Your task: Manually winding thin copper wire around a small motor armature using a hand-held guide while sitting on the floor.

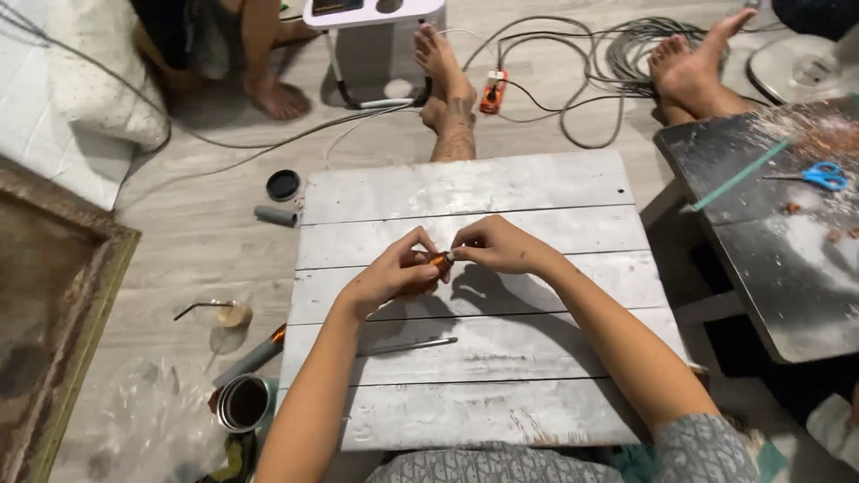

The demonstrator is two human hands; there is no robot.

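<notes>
Over the white plank worktop point(465, 192), we're pinching a small orange piece point(438, 261) between both hands.

Left hand point(392, 273) is gripping its body and right hand point(495, 246) is nipping the tip, both held just above the planks. Honestly, we're thinking it could slip and drop into a gap between boards, or roll onto the thin metal rod point(407, 346) lying nearby, since we're only holding it by fingertips.
</notes>
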